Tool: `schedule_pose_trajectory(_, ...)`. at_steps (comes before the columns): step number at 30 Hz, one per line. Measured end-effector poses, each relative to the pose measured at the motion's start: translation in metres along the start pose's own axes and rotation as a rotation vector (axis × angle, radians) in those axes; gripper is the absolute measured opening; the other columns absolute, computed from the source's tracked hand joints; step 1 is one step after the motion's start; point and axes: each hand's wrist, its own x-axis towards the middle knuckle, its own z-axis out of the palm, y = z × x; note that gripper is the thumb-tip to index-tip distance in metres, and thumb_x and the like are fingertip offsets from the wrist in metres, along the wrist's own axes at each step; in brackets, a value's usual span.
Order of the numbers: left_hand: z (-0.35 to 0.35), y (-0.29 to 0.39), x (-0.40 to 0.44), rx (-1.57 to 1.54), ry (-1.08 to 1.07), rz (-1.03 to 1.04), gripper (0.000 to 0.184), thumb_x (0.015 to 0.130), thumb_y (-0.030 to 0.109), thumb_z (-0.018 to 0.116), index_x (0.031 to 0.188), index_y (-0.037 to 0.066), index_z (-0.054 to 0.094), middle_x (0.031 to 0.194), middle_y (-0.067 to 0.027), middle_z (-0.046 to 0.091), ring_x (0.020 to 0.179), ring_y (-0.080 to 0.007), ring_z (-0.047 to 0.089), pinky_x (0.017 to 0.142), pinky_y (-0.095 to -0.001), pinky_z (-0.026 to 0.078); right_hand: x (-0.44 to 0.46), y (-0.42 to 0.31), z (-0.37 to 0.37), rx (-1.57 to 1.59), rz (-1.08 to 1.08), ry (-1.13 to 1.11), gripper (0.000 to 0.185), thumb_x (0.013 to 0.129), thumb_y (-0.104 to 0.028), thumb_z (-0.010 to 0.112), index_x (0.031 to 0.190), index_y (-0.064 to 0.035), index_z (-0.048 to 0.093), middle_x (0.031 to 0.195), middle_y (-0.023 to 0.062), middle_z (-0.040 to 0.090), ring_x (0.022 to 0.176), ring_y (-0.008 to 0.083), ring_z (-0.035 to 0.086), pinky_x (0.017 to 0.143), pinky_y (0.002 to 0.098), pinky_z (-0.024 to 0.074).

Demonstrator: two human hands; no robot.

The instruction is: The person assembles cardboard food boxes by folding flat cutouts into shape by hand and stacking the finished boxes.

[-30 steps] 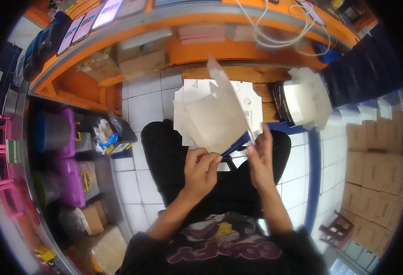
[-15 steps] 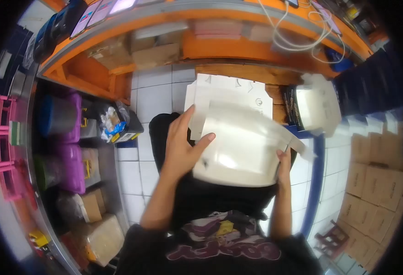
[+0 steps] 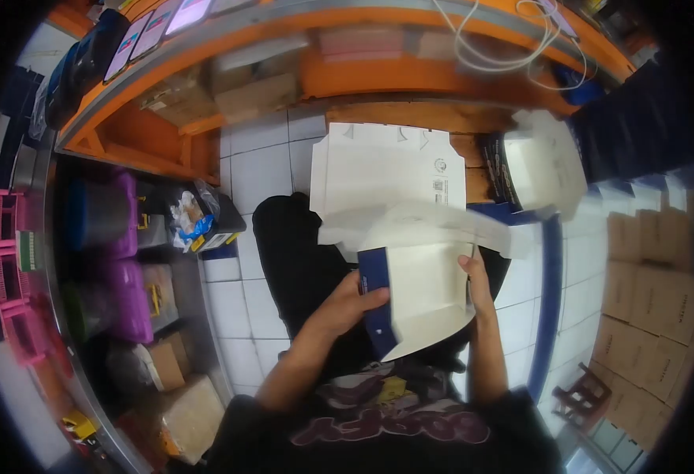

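Between my two hands, above my lap, is a partly folded cardboard box (image 3: 430, 280), cream inside with a dark blue outer side. My left hand (image 3: 348, 306) grips the blue side panel, its thumb lying over that panel. On the opposite side my right hand (image 3: 479, 284) pinches the wall, thumb on the inner face. The box's far flaps are blurred and stick out sideways. Just beyond it lies a flat white cardboard sheet (image 3: 390, 166) with printed marks and cut edges, partly covered by the box.
Folded box pieces (image 3: 532, 170) stand at the right on the wooden board. An orange bench (image 3: 347, 75) with phones and white cables (image 3: 505, 71) runs across the front. A shelf with purple bins (image 3: 129, 300) is at left; stacked brown cartons (image 3: 647, 316) are at right.
The cardboard has gone from a curved, nearly flat sheet to a box shape with raised walls, its blue side now showing. My left hand has moved down and right onto that side.
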Motion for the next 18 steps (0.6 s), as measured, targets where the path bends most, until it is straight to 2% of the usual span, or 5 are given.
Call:
schedule_pose_trajectory(6,-0.011,0.016,0.012,0.269,0.332,0.039,0.034,0.102,0.023,0.065,0.125,-0.001,0.064,0.108,-0.0059,0.071,0.097,-0.0145,0.067,0.086,-0.0317,0.054,-0.001,-0.032,0.012,-1.382,-0.185,0.320,0.041,0.097,-0.041,0.065,0.112,-0.0030,0.068,0.087,0.0167,0.072,0.077,0.0364,0.071,0.065,0.0427,0.0551)
schedule_pose_trajectory(11,0.012,0.028,0.015,0.760,0.216,0.185,0.034,0.104,0.023,0.059,0.129,-0.001,0.062,0.103,-0.0099,0.068,0.090,-0.0143,0.064,0.081,-0.0314,0.052,-0.029,-0.035,0.062,-0.430,-0.215,-0.221,0.026,0.095,-0.017,0.072,0.117,-0.0037,0.068,0.089,0.0067,0.070,0.075,0.0193,0.068,0.066,0.0340,0.0541)
schedule_pose_trajectory(14,0.011,0.022,0.018,1.101,0.165,0.495,0.042,0.103,0.024,0.060,0.137,-0.001,0.057,0.115,-0.0153,0.063,0.094,-0.0191,0.064,0.082,-0.0324,0.051,-0.022,-0.013,0.067,-0.176,-0.205,-0.076,0.019,0.098,-0.016,0.070,0.112,-0.0032,0.067,0.092,0.0007,0.068,0.072,0.0109,0.063,0.062,0.0262,0.0507)
schedule_pose_trajectory(16,0.038,0.038,-0.001,0.938,0.251,0.198,0.044,0.096,0.026,0.072,0.128,-0.001,0.062,0.128,-0.0187,0.058,0.114,-0.0319,0.061,0.096,-0.0370,0.049,-0.019,-0.023,0.066,0.107,-0.009,-0.061,0.016,0.098,-0.015,0.070,0.111,-0.0057,0.067,0.090,-0.0010,0.067,0.068,0.0074,0.059,0.058,0.0236,0.0473)
schedule_pose_trajectory(18,0.044,0.035,-0.005,1.251,0.232,0.560,0.058,0.084,0.027,0.082,0.131,0.000,0.062,0.139,-0.0208,0.053,0.123,-0.0415,0.056,0.103,-0.0444,0.046,-0.017,-0.036,0.069,0.389,0.181,-0.051,0.013,0.099,-0.015,0.069,0.110,-0.0082,0.066,0.088,-0.0027,0.065,0.064,0.0039,0.055,0.055,0.0210,0.0439)
